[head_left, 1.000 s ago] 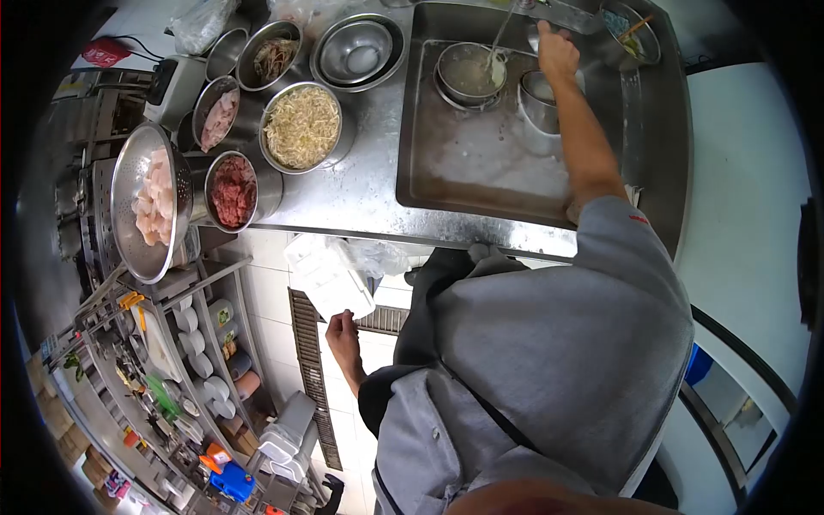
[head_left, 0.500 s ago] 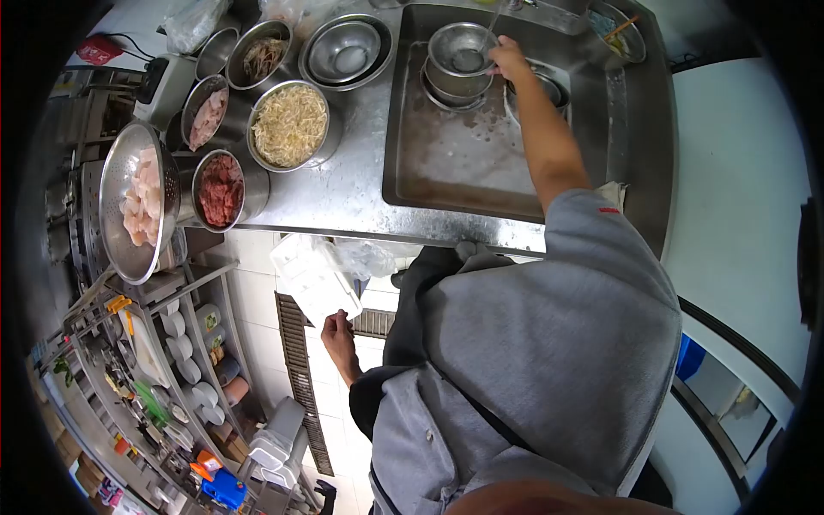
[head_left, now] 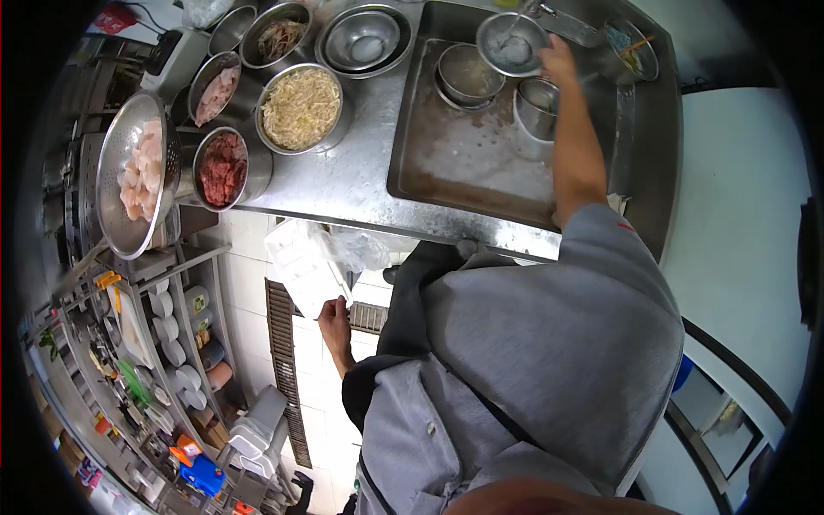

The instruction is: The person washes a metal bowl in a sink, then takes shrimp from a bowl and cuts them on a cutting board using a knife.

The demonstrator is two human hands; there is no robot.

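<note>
My right hand [head_left: 558,60] grips the rim of a small metal bowl [head_left: 491,41], held up over the back of the sink [head_left: 410,137]. A thin stream from the faucet [head_left: 548,9] runs into this bowl, and water shows inside. Below it in the sink stand a round metal pot [head_left: 471,79] and, to the right, a second metal pot [head_left: 534,110] partly behind my arm. My left hand [head_left: 335,319] hangs low with curled fingers, near a white plastic container [head_left: 300,266] below the counter edge. Whether anything is in those fingers is hidden.
On the counter left of the sink stand a pot of pale shreds [head_left: 300,107], a pot of red meat [head_left: 223,170], a colander [head_left: 107,184] with pale meat, and nested bowls [head_left: 362,41]. A shelf rack [head_left: 193,343] stands lower left.
My right hand has moved the small bowl up and right, from above the round pot to under the faucet stream. The pots below show more fully. My left hand stays low.
</note>
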